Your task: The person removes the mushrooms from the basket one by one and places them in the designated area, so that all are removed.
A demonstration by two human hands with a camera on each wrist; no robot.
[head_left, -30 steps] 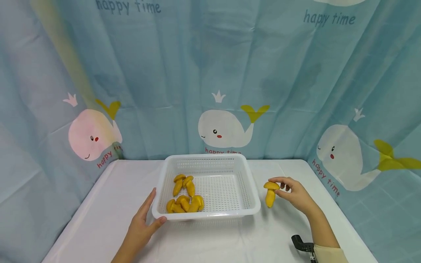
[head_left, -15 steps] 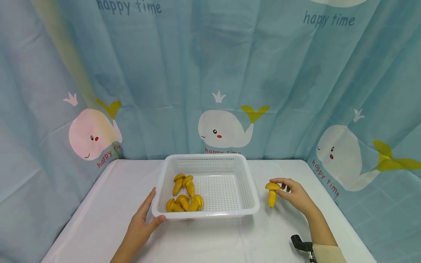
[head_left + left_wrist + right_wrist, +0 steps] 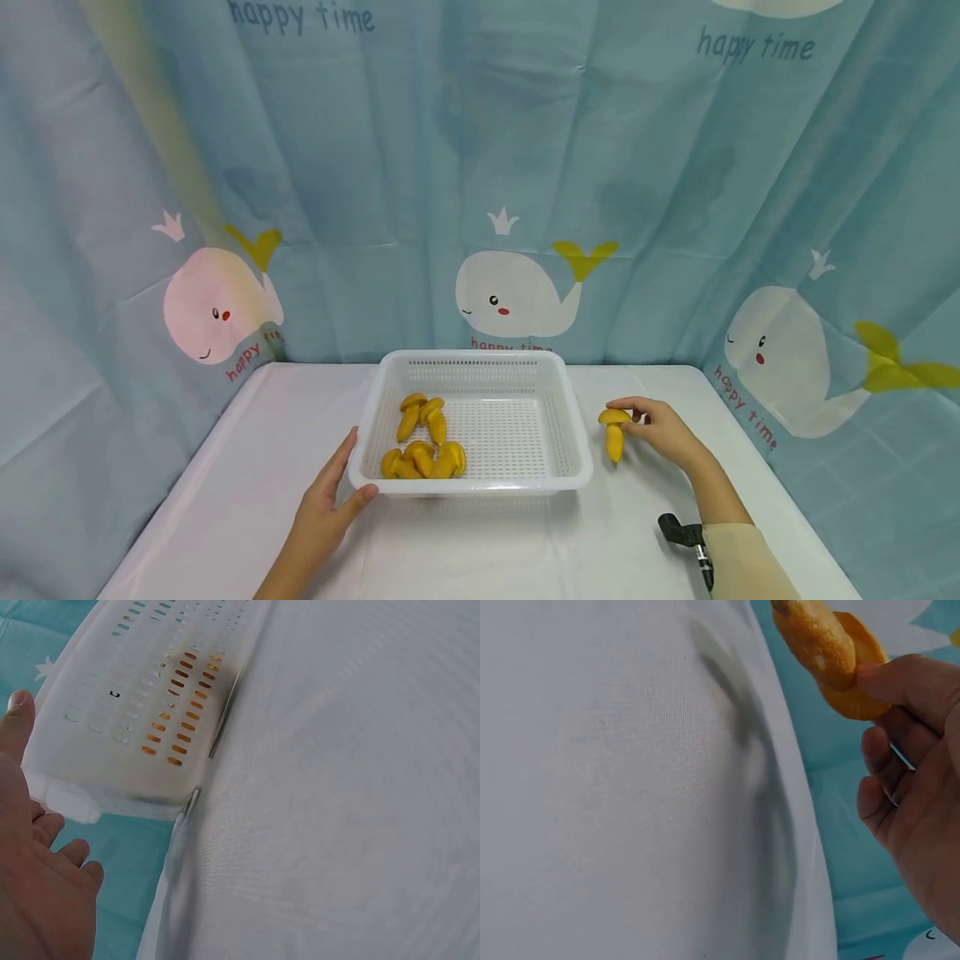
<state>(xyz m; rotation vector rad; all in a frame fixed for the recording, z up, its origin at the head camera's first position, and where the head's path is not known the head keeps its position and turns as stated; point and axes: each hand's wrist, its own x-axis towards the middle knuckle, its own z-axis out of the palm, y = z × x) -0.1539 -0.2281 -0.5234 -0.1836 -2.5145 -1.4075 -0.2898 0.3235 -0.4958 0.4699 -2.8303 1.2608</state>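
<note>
While the right hand [image 3: 660, 432] pinches it by the cap between thumb and fingertips, one glossy yellow mushroom [image 3: 614, 432] with a domed cap and tapering stem sits outside the basket, near it but apart, just past 3 o'clock; cap toward 12, stem toward 6. Right wrist view: same piece, seen against the backdrop.

Basket [image 3: 480, 485]: white plastic, rectangular, perforated walls and floor. Contents, by its own dial: two yellow mushrooms [image 3: 422, 417] side by side at 10 o'clock, caps together; a yellow cluster [image 3: 423, 460] at 7 to 8 o'clock, pieces overlapping, exact count unclear.

Left hand [image 3: 318, 512] at 8 o'clock of the basket. Grip open: fingers extended beside the wall, thumb at the near corner of the rim.

Beneath everything, a white cloth-covered worktop [image 3: 465, 546]. Toward 5 o'clock, a beige sleeve [image 3: 746, 562] on the right forearm, a black angled device [image 3: 678, 531] beside it. From 9 round through 12 to 3, a blue fabric curtain [image 3: 360, 175] with printed whales.
</note>
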